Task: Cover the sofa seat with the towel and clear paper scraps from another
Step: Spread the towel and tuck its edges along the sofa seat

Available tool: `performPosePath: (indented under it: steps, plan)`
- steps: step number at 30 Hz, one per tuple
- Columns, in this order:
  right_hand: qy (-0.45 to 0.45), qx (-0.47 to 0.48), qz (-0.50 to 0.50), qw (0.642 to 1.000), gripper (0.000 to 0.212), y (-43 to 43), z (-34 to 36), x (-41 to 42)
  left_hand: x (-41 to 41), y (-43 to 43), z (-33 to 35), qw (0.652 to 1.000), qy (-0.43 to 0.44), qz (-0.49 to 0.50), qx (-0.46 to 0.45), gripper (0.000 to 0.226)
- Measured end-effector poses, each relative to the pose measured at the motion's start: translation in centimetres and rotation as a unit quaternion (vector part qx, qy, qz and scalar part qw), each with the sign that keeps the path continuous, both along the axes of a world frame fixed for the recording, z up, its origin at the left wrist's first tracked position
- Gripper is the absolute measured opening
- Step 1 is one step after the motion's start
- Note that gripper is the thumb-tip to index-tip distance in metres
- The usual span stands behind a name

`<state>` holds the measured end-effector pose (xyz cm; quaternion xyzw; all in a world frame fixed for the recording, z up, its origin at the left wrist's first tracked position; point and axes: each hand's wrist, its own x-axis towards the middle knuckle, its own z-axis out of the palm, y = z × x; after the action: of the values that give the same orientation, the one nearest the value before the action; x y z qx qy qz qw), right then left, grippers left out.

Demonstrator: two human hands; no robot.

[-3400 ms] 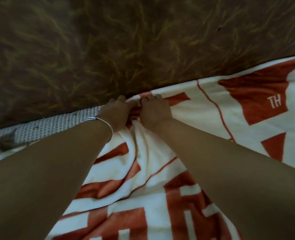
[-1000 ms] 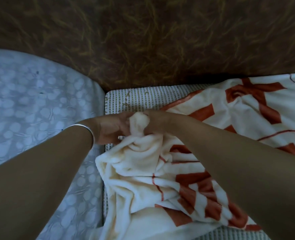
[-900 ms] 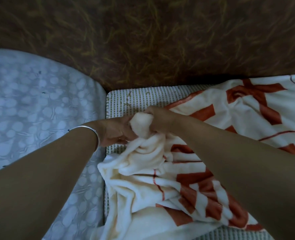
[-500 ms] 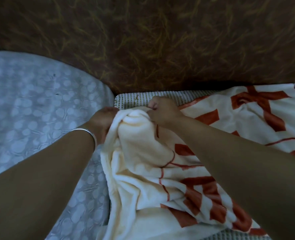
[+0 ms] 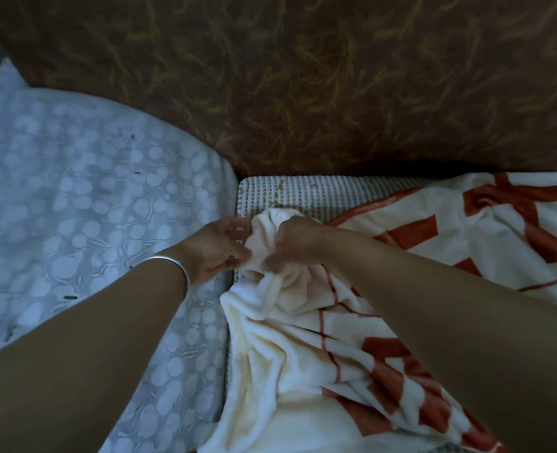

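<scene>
Your right hand [image 5: 292,246] has a tight grip, fingers curled round a bunched lump of the towel [image 5: 287,341]. Your left hand [image 5: 213,251] pinches the same lump with a looser grip, and the rest of the towel lies crumpled on the seat [image 5: 319,194] toward 3 and 5 o'clock. I think you should lift the lump a little, pull it to the bare corner at 12 o'clock, then slide your hands apart so the edge lies flat.

The towel [image 5: 303,354] is lying bunched across the sofa seat [image 5: 319,194], the seat's back left corner showing bare. The left hand [image 5: 215,250] and right hand [image 5: 293,243] are gripping the towel's gathered end near that corner. The backrest [image 5: 303,76] is rising behind; a neighbouring seat [image 5: 91,207] is lying left.
</scene>
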<state>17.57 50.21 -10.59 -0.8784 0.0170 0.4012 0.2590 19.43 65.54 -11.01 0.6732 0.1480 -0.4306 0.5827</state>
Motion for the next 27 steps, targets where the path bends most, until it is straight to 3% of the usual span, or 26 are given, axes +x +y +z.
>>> performPosePath:
  steps: [2,4,6,8,10,12,14,16,19,21,22,25,27]
  plan:
    - [-0.023,-0.027,0.032,0.999,0.045,0.5,-0.3,-0.3,-0.6,-0.1,-0.4,0.999,-0.014,-0.041,0.007,0.07]
    - [-0.026,-0.054,0.063,0.996,0.049,1.1,-0.6,-0.7,-1.4,-0.4,-1.0,0.975,-0.122,-0.165,0.09,0.093]
    - [-0.01,-0.044,0.061,0.997,0.046,1.1,-0.9,-0.7,-2.0,-0.9,-2.1,0.936,-0.235,-0.218,0.145,0.089]
    - [0.001,-0.038,0.047,0.998,0.036,0.5,-0.7,-0.9,-1.9,-1.0,-2.0,0.935,-0.289,-0.109,0.174,0.047]
    - [-0.001,-0.051,-0.002,0.999,0.033,-0.2,-0.5,-0.9,-1.0,-0.4,-2.0,0.926,-0.313,0.001,0.21,0.022]
    - [-0.026,-0.037,-0.037,0.998,0.046,-0.3,-0.2,-0.8,0.0,0.3,-1.6,0.919,-0.318,0.026,0.23,0.018]
    - [-0.037,-0.009,-0.06,0.997,0.075,0.2,-0.2,-0.8,0.5,0.5,-0.7,0.913,-0.332,0.013,0.237,0.02]
    - [-0.067,-0.045,-0.061,0.995,0.092,1.3,-0.2,-1.4,0.7,0.3,-0.1,0.905,-0.356,0.008,0.231,0.024]
    - [-0.16,-0.145,0.001,0.976,0.049,2.2,0.1,-1.8,1.1,-0.1,0.5,0.905,-0.366,0.034,0.216,0.02]
    - [-0.199,-0.106,-0.071,0.972,0.035,1.9,1.1,-1.2,1.4,0.0,0.8,0.91,-0.358,0.064,0.2,0.012]
    - [-0.187,-0.049,-0.156,0.969,0.035,1.7,1.5,-0.4,1.5,0.2,0.8,0.913,-0.348,0.073,0.198,0.012]
    - [-0.143,0.131,-0.378,0.905,0.036,1.3,3.4,1.6,1.7,1.0,1.0,0.931,-0.317,0.121,0.136,0.031]
    - [-0.154,0.148,-0.394,0.894,0.033,1.5,4.1,2.7,1.9,1.8,1.2,0.946,-0.274,0.17,0.032,0.04]
